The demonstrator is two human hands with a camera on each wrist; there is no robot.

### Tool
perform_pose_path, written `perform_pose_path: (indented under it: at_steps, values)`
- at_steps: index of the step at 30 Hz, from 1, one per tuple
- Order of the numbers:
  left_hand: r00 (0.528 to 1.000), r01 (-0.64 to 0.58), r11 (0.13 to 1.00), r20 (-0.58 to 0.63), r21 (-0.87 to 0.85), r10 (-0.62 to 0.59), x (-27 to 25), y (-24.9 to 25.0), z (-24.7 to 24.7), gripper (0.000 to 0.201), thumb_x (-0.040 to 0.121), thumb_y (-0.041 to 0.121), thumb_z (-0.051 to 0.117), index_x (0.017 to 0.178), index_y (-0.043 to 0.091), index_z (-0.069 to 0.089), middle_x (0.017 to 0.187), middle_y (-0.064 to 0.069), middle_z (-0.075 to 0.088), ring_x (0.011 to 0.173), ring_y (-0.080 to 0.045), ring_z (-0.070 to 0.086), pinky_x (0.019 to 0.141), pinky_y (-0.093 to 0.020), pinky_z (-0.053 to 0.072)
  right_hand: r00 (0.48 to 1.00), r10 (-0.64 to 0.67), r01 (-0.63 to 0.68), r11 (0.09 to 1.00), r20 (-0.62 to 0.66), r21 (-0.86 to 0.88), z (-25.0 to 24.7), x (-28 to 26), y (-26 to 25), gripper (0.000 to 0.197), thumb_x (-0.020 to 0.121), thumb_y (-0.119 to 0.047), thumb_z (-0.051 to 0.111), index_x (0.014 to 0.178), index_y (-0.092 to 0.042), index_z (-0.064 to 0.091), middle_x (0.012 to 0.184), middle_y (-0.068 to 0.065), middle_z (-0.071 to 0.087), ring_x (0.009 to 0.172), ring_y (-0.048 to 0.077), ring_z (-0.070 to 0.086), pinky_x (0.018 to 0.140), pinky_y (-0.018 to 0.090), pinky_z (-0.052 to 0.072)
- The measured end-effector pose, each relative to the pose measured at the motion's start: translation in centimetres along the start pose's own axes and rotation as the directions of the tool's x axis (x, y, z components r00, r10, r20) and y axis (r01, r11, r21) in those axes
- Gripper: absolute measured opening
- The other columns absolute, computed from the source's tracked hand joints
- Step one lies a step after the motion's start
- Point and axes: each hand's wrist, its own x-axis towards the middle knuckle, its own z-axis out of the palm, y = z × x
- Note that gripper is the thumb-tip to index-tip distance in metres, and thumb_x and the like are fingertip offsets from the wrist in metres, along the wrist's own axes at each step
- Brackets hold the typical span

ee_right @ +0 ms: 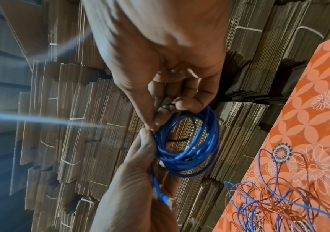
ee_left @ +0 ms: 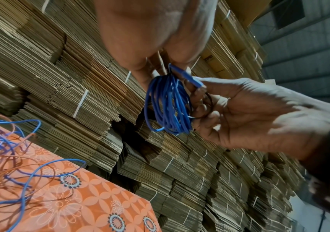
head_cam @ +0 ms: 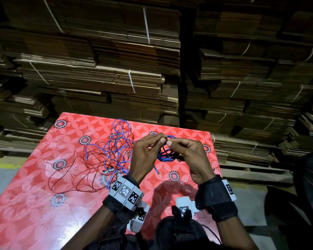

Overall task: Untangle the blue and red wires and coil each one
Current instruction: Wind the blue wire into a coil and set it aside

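A coil of blue wire (head_cam: 167,154) hangs in the air above the red flowered table (head_cam: 34,204), held between both hands. My left hand (head_cam: 163,141) pinches its top with thumb and forefinger. My right hand (head_cam: 170,142) pinches the coil from the other side, fingers curled. In the left wrist view the blue coil (ee_left: 168,106) shows several loops, and a thin black band (ee_left: 209,102) lies around the right hand's fingers (ee_left: 199,100). The coil's free end (ee_right: 161,196) runs down along my left palm. A loose tangle of red and blue wires (head_cam: 112,152) lies on the table left of the hands.
Tall stacks of flattened cardboard (head_cam: 134,69) bundled with white straps rise right behind the table's far edge. Grey floor (head_cam: 0,181) shows at the left. A dark chair-like shape (head_cam: 307,186) stands at the right. Red strands trail toward the table's left front.
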Motion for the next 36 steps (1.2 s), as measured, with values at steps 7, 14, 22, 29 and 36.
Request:
perform_pose_path:
  at_steps: [7, 14, 22, 29, 36]
  values:
    - [1.000, 0.001, 1.000, 0.006, 0.013, -0.001, -0.1, 0.2, -0.1, 0.021, 0.093, 0.017, 0.064, 0.103, 0.033, 0.071, 0.095, -0.001, 0.072, 0.093, -0.016, 0.067, 0.082, -0.040, 0.054, 1.000, 0.006, -0.007, 0.999, 0.022, 0.047, 0.1, -0.3, -0.8, 0.015, 0.087, -0.008, 0.071, 0.096, 0.003, 0.074, 0.062, -0.006, 0.065, 0.052, 0.001, 0.055, 0.049, 0.014, 0.041]
    - [1.000, -0.002, 1.000, -0.015, -0.015, 0.002, 0.1, 0.2, -0.2, 0.017, 0.093, 0.015, 0.064, 0.105, 0.023, 0.073, 0.097, 0.007, 0.072, 0.097, -0.008, 0.067, 0.085, -0.027, 0.052, 0.999, 0.042, -0.042, 0.999, 0.000, -0.007, 0.3, -0.1, -0.8, 0.006, 0.086, -0.015, 0.073, 0.086, -0.011, 0.078, 0.065, -0.003, 0.067, 0.056, 0.006, 0.053, 0.051, 0.019, 0.037]
    - [1.000, -0.016, 1.000, -0.023, -0.006, 0.016, 0.3, -0.2, -0.1, 0.018, 0.093, 0.009, 0.063, 0.106, 0.016, 0.073, 0.098, 0.005, 0.072, 0.096, -0.003, 0.065, 0.085, -0.019, 0.047, 0.999, 0.050, -0.050, 0.999, -0.005, 0.015, 0.5, -0.1, -1.0, 0.010, 0.085, -0.015, 0.074, 0.089, -0.007, 0.078, 0.066, 0.000, 0.060, 0.062, 0.013, 0.044, 0.050, 0.017, 0.034]
    - [1.000, -0.012, 1.000, -0.029, -0.023, 0.011, 0.3, -0.2, 0.0, 0.018, 0.094, 0.009, 0.062, 0.106, 0.017, 0.072, 0.099, 0.003, 0.072, 0.098, -0.006, 0.066, 0.087, -0.021, 0.049, 0.999, 0.036, -0.037, 0.999, 0.005, 0.020, 0.4, -0.2, -1.4, 0.010, 0.086, -0.013, 0.073, 0.090, -0.005, 0.077, 0.065, -0.005, 0.065, 0.056, 0.003, 0.053, 0.051, 0.015, 0.040]
    - [0.999, -0.029, 0.999, -0.026, -0.030, 0.029, 0.2, -0.1, -0.2, 0.019, 0.093, 0.009, 0.062, 0.105, 0.020, 0.072, 0.098, 0.008, 0.071, 0.097, -0.007, 0.066, 0.086, -0.022, 0.050, 0.999, 0.037, -0.037, 0.999, 0.005, -0.003, 0.5, 0.0, -1.2, 0.007, 0.085, -0.012, 0.073, 0.088, -0.006, 0.077, 0.064, -0.006, 0.067, 0.057, 0.002, 0.055, 0.051, 0.014, 0.041]
